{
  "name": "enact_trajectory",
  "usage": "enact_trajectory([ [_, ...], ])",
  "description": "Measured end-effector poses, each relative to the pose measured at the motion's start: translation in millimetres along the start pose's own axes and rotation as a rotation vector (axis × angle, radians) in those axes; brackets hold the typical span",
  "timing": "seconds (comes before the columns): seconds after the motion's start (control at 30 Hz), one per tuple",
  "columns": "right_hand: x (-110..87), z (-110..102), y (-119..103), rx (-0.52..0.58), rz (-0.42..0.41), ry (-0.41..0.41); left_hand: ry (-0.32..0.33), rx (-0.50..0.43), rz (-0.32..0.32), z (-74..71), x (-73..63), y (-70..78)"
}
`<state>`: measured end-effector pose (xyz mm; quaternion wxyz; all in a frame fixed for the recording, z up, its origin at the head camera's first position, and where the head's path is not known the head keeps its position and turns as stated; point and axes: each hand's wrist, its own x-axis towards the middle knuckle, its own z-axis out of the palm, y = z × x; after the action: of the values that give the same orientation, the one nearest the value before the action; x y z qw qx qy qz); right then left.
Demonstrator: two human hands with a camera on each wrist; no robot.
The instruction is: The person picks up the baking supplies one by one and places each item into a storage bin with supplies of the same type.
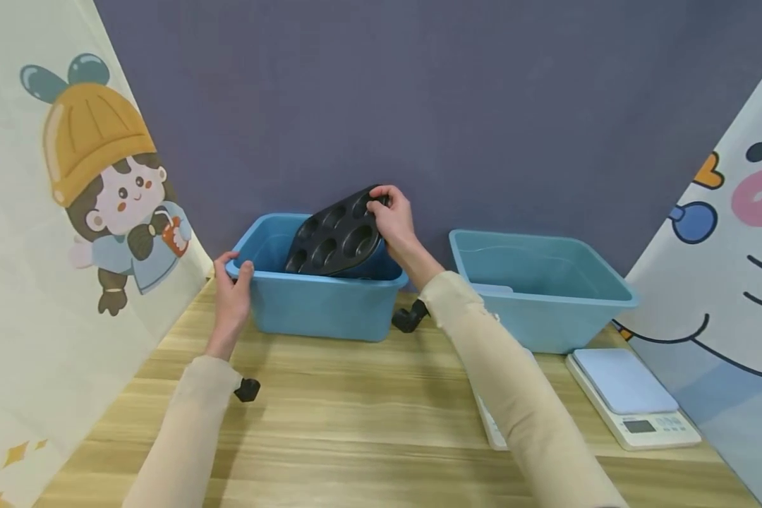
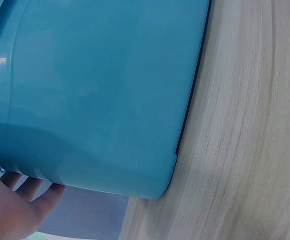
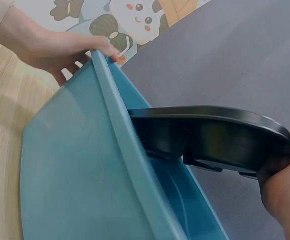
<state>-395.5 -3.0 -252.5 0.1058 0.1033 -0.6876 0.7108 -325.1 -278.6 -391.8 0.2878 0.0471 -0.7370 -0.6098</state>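
Note:
A black muffin tin (image 1: 334, 236) with several round cups leans tilted, its lower left end inside the left blue plastic bin (image 1: 320, 310) and its upper right end above the rim. My right hand (image 1: 394, 215) pinches that raised corner between thumb and fingers. In the right wrist view the muffin tin (image 3: 215, 132) sticks out over the bin's rim. At the bin's left front corner, my left hand (image 1: 231, 296) grips the rim, thumb on the front side. The left wrist view shows those fingers (image 2: 47, 200) against the bin's outer wall (image 2: 99, 100).
A second blue-green bin (image 1: 546, 317) stands to the right, with something pale inside. A white kitchen scale (image 1: 629, 398) lies at the far right; another white device (image 1: 492, 423) is partly hidden under my right sleeve. A dark cloth wall (image 1: 419, 106) rises behind the wooden table (image 1: 330, 423).

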Motion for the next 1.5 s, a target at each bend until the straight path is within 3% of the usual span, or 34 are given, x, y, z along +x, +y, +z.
enact_trajectory([
  [0.17,4.3,0.5,8.2,0.04,0.033,-0.005,-0.011,-0.028,-0.004,1.7,-0.4,4.8],
  [0.4,8.0,3.8,14.7,0.042,0.071,-0.022,-0.035,-0.047,-0.029,-1.1,-13.1,32.5],
  [0.5,9.9,5.3,17.0,0.038,0.072,-0.028,-0.035,-0.05,-0.037,-0.6,-15.4,37.3],
  [0.77,12.3,8.6,20.4,-0.045,0.14,-0.049,-0.038,-0.053,-0.04,-2.3,-15.0,36.9],
  [1.03,13.9,9.1,29.1,-0.086,0.141,-0.097,-0.017,-0.039,-0.05,1.7,0.7,9.3],
  [1.17,13.2,8.9,32.9,-0.11,0.146,-0.112,-0.018,-0.048,-0.063,2.8,3.6,4.4],
  [1.3,11.4,10.0,38.7,-0.173,0.15,-0.144,-0.02,-0.054,-0.072,1.0,0.1,9.8],
  [1.5,9.4,10.2,46.3,-0.308,0.119,-0.181,-0.041,-0.05,-0.072,-1.6,-11.5,32.2],
])
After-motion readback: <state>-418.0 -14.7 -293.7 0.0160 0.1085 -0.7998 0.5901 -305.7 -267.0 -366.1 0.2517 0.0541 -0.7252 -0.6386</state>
